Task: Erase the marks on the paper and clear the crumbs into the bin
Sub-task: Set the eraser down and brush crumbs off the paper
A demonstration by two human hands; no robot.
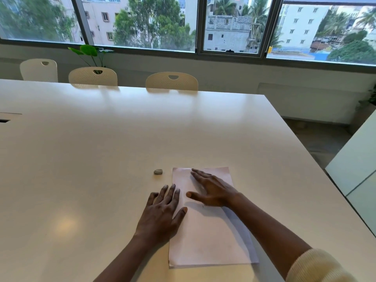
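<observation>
A white sheet of paper (pixel 209 239) lies lengthwise on the white table (pixel 101 149), near its front edge. My right hand (pixel 211 190) rests flat on the upper half of the sheet, fingers straight and spread. My left hand (pixel 162 212) lies flat across the paper's left edge, partly on the table, thumb on the sheet. A small grey eraser (pixel 158 171) sits on the table just left of the paper's top corner, apart from both hands. A tiny dark mark shows near my right wrist. No bin is in view.
Three white chairs (pixel 172 81) stand along the table's far side below a wide window, with a potted plant (pixel 91 53) behind them. The table's right edge runs diagonally past a white cabinet (pixel 358 159). A cable slot (pixel 5 120) sits at the far left.
</observation>
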